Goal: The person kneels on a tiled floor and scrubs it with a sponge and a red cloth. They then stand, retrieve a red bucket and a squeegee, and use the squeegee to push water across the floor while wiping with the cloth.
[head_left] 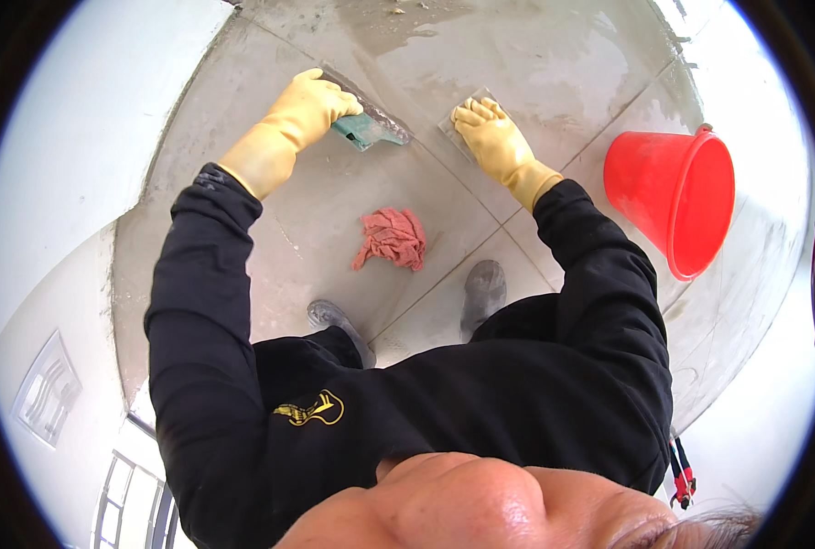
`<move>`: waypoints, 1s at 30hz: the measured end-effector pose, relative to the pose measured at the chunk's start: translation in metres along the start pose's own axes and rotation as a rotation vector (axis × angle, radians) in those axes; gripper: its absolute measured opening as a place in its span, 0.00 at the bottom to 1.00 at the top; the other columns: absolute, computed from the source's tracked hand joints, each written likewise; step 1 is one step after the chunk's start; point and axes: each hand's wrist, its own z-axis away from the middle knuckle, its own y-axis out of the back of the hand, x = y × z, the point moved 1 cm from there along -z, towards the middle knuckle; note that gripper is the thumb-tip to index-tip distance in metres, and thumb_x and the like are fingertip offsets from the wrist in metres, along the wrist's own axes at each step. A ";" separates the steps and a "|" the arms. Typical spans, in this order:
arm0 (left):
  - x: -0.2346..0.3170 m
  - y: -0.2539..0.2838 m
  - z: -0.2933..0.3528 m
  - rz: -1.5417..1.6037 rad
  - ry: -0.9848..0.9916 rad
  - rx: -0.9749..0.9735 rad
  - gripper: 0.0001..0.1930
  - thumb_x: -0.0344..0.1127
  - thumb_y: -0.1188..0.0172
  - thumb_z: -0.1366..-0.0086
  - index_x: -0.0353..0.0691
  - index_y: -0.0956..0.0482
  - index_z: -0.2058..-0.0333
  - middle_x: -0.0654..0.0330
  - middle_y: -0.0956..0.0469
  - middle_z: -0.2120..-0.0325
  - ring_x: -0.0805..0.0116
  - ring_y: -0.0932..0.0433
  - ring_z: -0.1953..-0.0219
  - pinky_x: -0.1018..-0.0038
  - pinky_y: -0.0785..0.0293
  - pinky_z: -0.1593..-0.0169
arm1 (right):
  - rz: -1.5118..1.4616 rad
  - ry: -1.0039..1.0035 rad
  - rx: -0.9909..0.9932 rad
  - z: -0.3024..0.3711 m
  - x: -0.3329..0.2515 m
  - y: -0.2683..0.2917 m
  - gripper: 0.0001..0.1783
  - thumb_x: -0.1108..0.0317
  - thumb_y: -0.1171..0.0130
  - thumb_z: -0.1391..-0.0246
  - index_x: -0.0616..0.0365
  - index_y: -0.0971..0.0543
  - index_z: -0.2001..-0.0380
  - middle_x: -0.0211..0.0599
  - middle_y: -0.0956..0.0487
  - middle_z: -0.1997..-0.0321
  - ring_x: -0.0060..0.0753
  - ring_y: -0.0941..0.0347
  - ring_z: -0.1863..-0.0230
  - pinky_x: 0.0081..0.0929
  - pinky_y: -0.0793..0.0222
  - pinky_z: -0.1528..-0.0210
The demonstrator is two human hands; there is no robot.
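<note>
Both my hands wear yellow rubber gloves and reach out low over the tiled floor (316, 183). My left hand (293, 128) is closed around a teal dustpan-like tool (369, 134) with a long, straight, mud-smeared edge; its exact kind is unclear. To the right, my right hand (499, 146) bends its fingers over a flat, pale rectangular plate or pad (447, 133), which lies at floor level and is mostly covered by the glove. A crumpled pinkish-red cloth (393, 240) lies on the tiles between my arms, closer to my feet.
On the right, a red bucket (645, 178) stands near my right forearm, its inside partly visible. Wet, muddy patches (398, 27) spread across the far floor. A white wall (87, 119) borders the left side. My grey boots (483, 291) are just behind the cloth.
</note>
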 end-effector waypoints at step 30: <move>0.071 0.053 0.169 -0.110 0.086 -0.155 0.22 0.30 0.42 0.38 0.53 0.16 0.45 0.58 0.16 0.49 0.56 0.18 0.46 0.59 0.25 0.38 | -0.177 0.598 0.098 -0.020 -0.053 -0.030 0.25 0.67 0.40 0.42 0.53 0.17 0.40 0.32 0.22 0.32 0.47 0.33 0.24 0.45 0.43 0.19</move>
